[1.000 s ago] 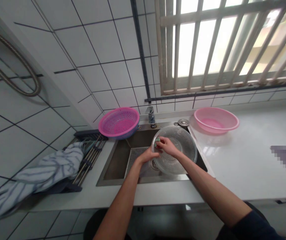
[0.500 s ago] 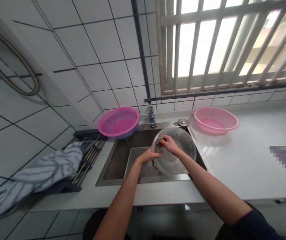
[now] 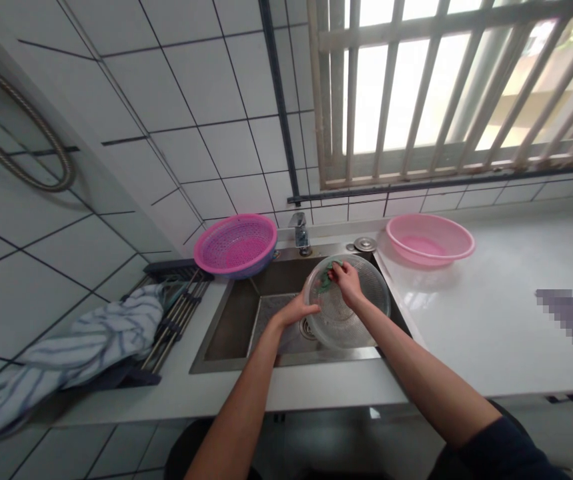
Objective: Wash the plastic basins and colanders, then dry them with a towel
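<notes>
Tilted over the sink is a round clear plastic basin [image 3: 366, 313] with a fine patterned wall. My left hand [image 3: 299, 310] is closed on its left rim, the thumb lying inside. Inside the basin, close to the upper left wall, my right hand [image 3: 347, 280] pinches a crumpled green cloth [image 3: 325, 283]. Part of the cloth is hidden by the fingers. Beneath the basin, the steel sink [image 3: 231, 327] shows its drain [image 3: 306, 328], partly covered.
A faucet [image 3: 301, 237] stands behind the sink. Nested pink and blue colanders [image 3: 236, 247] sit at back left, a pink basin [image 3: 429, 240] at back right. A metal drain cover [image 3: 365, 244] lies on the sink's back edge. Left is a rack [image 3: 179, 327] with a striped cloth [image 3: 111, 333].
My right hand has moved slightly up and to the right inside the clear basin, and more of the green cloth shows. My left hand keeps its hold on the rim.
</notes>
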A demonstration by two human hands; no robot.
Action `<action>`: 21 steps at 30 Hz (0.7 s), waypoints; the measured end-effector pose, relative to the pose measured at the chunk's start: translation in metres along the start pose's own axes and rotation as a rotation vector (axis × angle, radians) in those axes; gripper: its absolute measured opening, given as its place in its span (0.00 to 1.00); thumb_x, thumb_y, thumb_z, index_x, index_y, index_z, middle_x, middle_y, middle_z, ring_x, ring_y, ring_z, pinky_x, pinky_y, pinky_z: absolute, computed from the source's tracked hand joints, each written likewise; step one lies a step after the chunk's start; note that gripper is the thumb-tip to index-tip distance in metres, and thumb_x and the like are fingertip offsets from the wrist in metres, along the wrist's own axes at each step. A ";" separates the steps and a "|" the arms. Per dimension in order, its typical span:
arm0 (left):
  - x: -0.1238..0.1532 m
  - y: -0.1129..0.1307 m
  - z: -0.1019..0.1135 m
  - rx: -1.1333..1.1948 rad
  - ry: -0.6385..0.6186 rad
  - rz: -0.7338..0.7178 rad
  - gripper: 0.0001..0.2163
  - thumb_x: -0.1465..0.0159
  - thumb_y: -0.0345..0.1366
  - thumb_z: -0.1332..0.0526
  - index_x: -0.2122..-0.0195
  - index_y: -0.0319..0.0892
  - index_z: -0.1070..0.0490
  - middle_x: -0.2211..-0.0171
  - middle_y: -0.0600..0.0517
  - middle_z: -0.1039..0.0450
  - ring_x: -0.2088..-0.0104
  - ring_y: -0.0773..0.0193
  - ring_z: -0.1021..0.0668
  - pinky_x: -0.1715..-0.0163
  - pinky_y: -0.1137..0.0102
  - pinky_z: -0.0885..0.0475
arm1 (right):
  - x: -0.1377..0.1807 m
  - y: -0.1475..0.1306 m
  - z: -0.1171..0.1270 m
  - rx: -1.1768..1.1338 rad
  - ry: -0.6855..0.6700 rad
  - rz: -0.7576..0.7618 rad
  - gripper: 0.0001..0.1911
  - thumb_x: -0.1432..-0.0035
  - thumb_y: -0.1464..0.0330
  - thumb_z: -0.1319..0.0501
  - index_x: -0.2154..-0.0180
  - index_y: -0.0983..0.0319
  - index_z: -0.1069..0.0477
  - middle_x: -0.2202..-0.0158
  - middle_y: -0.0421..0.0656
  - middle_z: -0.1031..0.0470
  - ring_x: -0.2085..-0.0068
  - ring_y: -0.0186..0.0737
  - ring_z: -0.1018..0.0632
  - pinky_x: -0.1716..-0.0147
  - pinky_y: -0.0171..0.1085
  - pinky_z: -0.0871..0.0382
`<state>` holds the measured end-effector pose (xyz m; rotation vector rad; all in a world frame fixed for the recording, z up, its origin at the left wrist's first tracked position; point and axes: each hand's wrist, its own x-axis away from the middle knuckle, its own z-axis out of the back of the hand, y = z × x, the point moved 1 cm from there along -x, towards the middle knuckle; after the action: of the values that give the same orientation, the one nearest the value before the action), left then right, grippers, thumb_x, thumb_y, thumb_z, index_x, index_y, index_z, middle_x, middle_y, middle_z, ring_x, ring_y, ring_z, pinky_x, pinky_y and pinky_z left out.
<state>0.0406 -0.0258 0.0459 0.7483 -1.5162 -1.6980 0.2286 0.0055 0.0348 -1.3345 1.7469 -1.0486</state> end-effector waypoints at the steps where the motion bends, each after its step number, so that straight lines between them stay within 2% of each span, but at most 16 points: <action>1: 0.001 0.003 0.000 0.014 0.016 -0.044 0.43 0.48 0.36 0.27 0.32 0.46 0.42 0.33 0.41 0.37 0.40 0.48 0.28 0.37 0.54 0.35 | 0.001 0.000 -0.001 0.019 -0.041 -0.003 0.19 0.51 0.52 0.31 0.68 0.59 0.31 0.72 0.37 0.29 0.70 0.37 0.29 0.66 0.36 0.33; 3: 0.002 0.007 -0.001 0.050 0.041 -0.098 0.37 0.45 0.38 0.28 0.35 0.47 0.41 0.36 0.43 0.35 0.39 0.50 0.28 0.37 0.56 0.34 | 0.007 -0.002 -0.004 0.061 -0.172 -0.011 0.18 0.50 0.53 0.31 0.68 0.59 0.30 0.72 0.37 0.29 0.70 0.36 0.29 0.67 0.36 0.33; 5: 0.002 0.009 -0.001 0.076 0.051 -0.094 0.32 0.43 0.37 0.30 0.39 0.46 0.40 0.40 0.44 0.32 0.41 0.52 0.27 0.38 0.57 0.33 | 0.013 -0.004 -0.008 0.095 -0.332 -0.029 0.17 0.48 0.53 0.31 0.69 0.59 0.30 0.71 0.37 0.29 0.70 0.36 0.29 0.68 0.35 0.34; 7: 0.001 0.008 -0.001 0.074 0.083 -0.104 0.34 0.44 0.34 0.30 0.38 0.47 0.42 0.38 0.43 0.34 0.41 0.53 0.27 0.39 0.58 0.33 | 0.020 -0.008 -0.012 0.135 -0.484 -0.044 0.16 0.45 0.53 0.32 0.68 0.59 0.29 0.71 0.37 0.29 0.70 0.35 0.29 0.68 0.35 0.35; 9: 0.001 0.005 0.000 0.024 0.131 -0.131 0.41 0.47 0.32 0.30 0.33 0.47 0.46 0.34 0.42 0.38 0.38 0.52 0.29 0.37 0.58 0.34 | 0.025 -0.011 -0.015 0.202 -0.611 -0.038 0.15 0.43 0.54 0.33 0.67 0.59 0.28 0.72 0.37 0.30 0.71 0.35 0.30 0.69 0.34 0.36; 11: 0.000 0.001 0.002 -0.062 0.136 -0.117 0.43 0.49 0.31 0.31 0.32 0.44 0.46 0.35 0.41 0.36 0.38 0.50 0.29 0.36 0.57 0.35 | 0.030 -0.014 -0.017 0.273 -0.691 -0.015 0.15 0.42 0.55 0.34 0.69 0.60 0.29 0.74 0.37 0.31 0.71 0.35 0.31 0.71 0.33 0.38; 14: -0.002 -0.006 0.005 -0.175 0.093 -0.036 0.36 0.50 0.30 0.33 0.38 0.38 0.36 0.44 0.43 0.28 0.44 0.49 0.26 0.37 0.54 0.35 | 0.034 -0.012 -0.019 0.326 -0.749 -0.004 0.15 0.42 0.56 0.34 0.70 0.60 0.29 0.75 0.37 0.32 0.72 0.35 0.32 0.73 0.33 0.40; 16: -0.003 -0.009 0.006 -0.188 0.090 -0.013 0.33 0.51 0.28 0.35 0.41 0.38 0.32 0.45 0.44 0.26 0.45 0.50 0.26 0.37 0.53 0.34 | 0.034 -0.009 -0.020 0.324 -0.765 -0.010 0.14 0.42 0.56 0.34 0.69 0.60 0.29 0.74 0.37 0.32 0.71 0.35 0.32 0.72 0.33 0.39; 18: -0.003 -0.010 0.005 -0.164 0.106 -0.015 0.35 0.52 0.27 0.36 0.39 0.39 0.33 0.43 0.43 0.27 0.45 0.50 0.26 0.37 0.53 0.34 | 0.029 -0.004 -0.019 0.294 -0.676 0.003 0.14 0.44 0.56 0.34 0.68 0.60 0.28 0.72 0.38 0.30 0.70 0.36 0.31 0.71 0.33 0.37; 21: -0.003 -0.009 0.002 -0.072 0.106 -0.020 0.42 0.52 0.27 0.35 0.32 0.41 0.37 0.39 0.42 0.29 0.46 0.51 0.25 0.40 0.55 0.31 | 0.011 0.002 -0.009 0.190 -0.287 0.057 0.16 0.46 0.53 0.34 0.67 0.59 0.29 0.70 0.39 0.28 0.67 0.39 0.30 0.66 0.35 0.33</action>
<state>0.0399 -0.0217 0.0369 0.8047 -1.3720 -1.6910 0.2171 -0.0030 0.0363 -1.2409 1.4290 -0.9162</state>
